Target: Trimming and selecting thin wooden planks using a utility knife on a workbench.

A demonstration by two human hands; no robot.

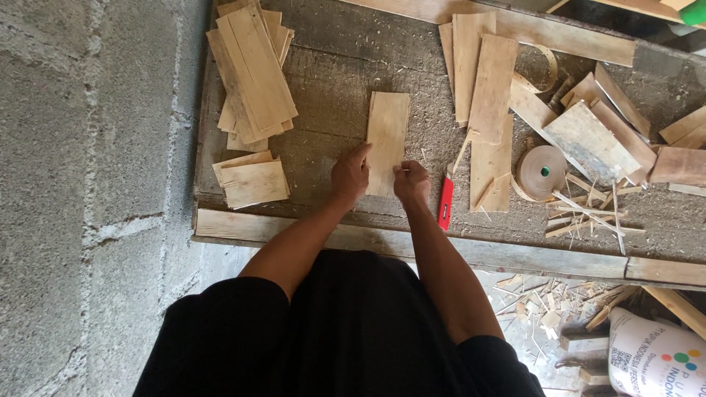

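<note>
A thin rectangular wood strip (387, 140) lies flat near the middle of the dusty desk (331, 66), its long side running away from the person. The left hand (349, 176) presses on the strip's near left corner, index finger stretched along the edge, so it touches rather than grips. The right hand (410, 182) sits at the near right corner with its fingers (401, 170) pinched together; whether they nip the strip's edge or some small item I cannot tell. The strip looks light, stiff and dry, probably easy to split along the grain, with rough edges that may shed splinters; it would best be taken by its long edges near the middle, or slid to the desk rim and lifted. A red flat tool (446, 202) lies just right of the right hand, a roll of tan edge banding (540, 171) farther right. Stacks of similar strips (252, 70) sit at the far left. On the floor at lower right stands a white sack (654, 360) printed with coloured dots.
</note>
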